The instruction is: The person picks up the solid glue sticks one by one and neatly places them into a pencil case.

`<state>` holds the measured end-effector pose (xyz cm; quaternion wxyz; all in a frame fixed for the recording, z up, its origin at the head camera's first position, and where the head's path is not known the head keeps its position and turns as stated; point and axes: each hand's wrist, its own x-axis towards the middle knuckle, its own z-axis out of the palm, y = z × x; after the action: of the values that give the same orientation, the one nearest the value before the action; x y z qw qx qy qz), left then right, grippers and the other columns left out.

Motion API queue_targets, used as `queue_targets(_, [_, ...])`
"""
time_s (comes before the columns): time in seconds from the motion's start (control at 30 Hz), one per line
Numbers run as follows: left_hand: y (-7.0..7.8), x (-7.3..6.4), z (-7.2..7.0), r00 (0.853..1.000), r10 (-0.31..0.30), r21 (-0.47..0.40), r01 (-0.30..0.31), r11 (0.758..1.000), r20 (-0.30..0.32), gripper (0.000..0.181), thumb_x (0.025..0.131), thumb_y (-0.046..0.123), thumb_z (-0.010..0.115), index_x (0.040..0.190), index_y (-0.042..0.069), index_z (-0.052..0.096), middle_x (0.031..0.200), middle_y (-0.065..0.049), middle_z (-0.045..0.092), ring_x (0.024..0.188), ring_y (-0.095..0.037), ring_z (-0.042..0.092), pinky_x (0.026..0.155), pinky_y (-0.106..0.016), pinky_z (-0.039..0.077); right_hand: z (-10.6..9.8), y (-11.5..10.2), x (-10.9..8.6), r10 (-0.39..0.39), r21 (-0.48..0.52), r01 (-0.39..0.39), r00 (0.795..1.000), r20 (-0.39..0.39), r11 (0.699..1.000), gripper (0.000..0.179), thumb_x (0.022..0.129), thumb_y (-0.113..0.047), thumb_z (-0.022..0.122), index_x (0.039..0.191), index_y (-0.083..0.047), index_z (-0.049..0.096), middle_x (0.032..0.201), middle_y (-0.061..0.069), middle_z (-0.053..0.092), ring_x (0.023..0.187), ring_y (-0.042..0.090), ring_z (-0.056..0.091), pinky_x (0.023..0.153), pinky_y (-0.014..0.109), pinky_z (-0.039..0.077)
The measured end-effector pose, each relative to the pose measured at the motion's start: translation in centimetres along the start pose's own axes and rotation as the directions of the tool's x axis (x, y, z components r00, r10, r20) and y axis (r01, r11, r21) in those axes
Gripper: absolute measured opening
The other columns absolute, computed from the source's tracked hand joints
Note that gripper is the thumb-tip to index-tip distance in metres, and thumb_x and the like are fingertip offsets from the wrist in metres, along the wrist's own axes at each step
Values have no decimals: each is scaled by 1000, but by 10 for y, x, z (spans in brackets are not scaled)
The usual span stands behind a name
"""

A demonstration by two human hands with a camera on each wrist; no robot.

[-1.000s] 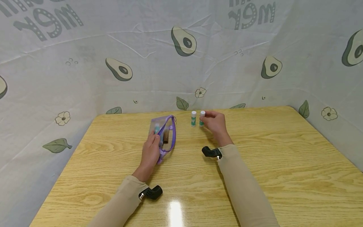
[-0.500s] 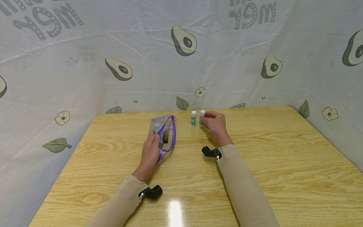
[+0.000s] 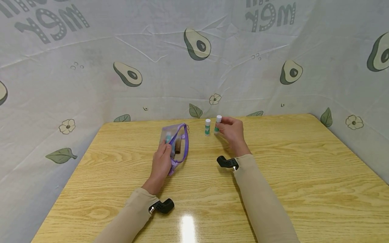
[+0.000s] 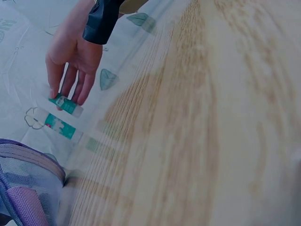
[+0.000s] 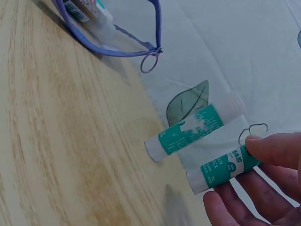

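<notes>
While our right hand [image 3: 233, 133] pinches a glue stick [image 5: 225, 167] between thumb and fingers, just right of its upright twin [image 3: 207, 127], our left hand [image 3: 161, 162] lies on a purple-edged mesh pouch [image 3: 186, 143] — we cannot tell whether it grips. We judge the stick light, stiff and smooth, best taken round its labelled barrel. Its long axis runs nearly vertical — white cap [image 3: 219, 117] up, leaning slightly right, base seemingly just off the table [image 3: 273, 185].

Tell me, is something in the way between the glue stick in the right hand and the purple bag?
Yes: the other glue stick stands upright on the table, between the held stick and the bag.
</notes>
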<state>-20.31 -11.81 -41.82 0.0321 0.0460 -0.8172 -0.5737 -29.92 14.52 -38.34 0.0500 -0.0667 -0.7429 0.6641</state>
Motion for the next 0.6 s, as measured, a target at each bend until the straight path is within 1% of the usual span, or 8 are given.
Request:
queue_targets(0.07, [0, -1, 0, 1000, 3, 2, -3, 1000, 0, 52, 117, 35, 29, 127, -3, 63, 178, -13, 21, 167, -41, 9, 135, -60, 11, 0, -2, 0, -8, 2, 8, 1000, -2, 1000, 37, 101, -12, 71, 137, 1, 68, 138, 19, 67, 117, 24, 67, 109, 44, 57])
queue_targets(0.13, [1, -1, 0, 1000, 10, 2, -10, 1000, -4, 51, 117, 35, 30, 124, -3, 63, 178, -14, 22, 166, -43, 10, 135, -61, 11, 0, -5, -1, -18, 11, 18, 1000, -4, 1000, 37, 101, -11, 71, 136, 1, 68, 138, 19, 67, 116, 23, 67, 111, 45, 57])
queue_targets(0.27, [1, 0, 1, 1000, 12, -6, -12, 1000, -11, 48, 117, 34, 30, 108, -3, 61, 178, -14, 23, 166, -42, 11, 135, -59, 12, -1, -9, -2, -42, 17, 42, 999, -9, 999, 38, 102, -11, 71, 137, 1, 68, 138, 20, 67, 115, 22, 67, 111, 45, 56])
queue_targets(0.3, [1, 0, 1, 1000, 9, -9, -9, 1000, -12, 48, 117, 34, 31, 107, -2, 60, 178, -13, 23, 167, -41, 10, 136, -58, 12, -1, -10, -2, -46, 21, 46, 999, -11, 999, 37, 102, -12, 71, 137, 1, 68, 138, 19, 67, 114, 22, 66, 111, 45, 56])
queue_targets(0.37, [1, 0, 1, 1000, 2, -14, -2, 1000, -12, 48, 117, 34, 31, 107, -2, 60, 178, -12, 23, 167, -39, 10, 136, -57, 13, -1, -12, -2, -56, 16, 56, 998, -16, 998, 38, 102, -12, 72, 137, 1, 68, 138, 20, 66, 114, 22, 66, 111, 44, 57])
queue_targets(0.5, [2, -1, 1, 1000, 3, -8, -3, 1000, -15, 49, 117, 35, 31, 116, -2, 63, 178, -12, 24, 167, -39, 12, 136, -57, 14, -1, -16, -4, -73, 5, 74, 997, -24, 997, 38, 102, -12, 71, 138, 0, 68, 137, 18, 66, 115, 21, 65, 109, 41, 58])
queue_targets(0.6, [1, -1, 0, 1000, 9, -3, -9, 1000, -13, 50, 117, 34, 31, 117, -3, 63, 177, -13, 23, 166, -40, 12, 135, -59, 13, -1, -20, -5, -90, 7, 90, 995, -33, 996, 38, 102, -13, 71, 138, -1, 69, 137, 17, 67, 114, 20, 66, 108, 39, 58])
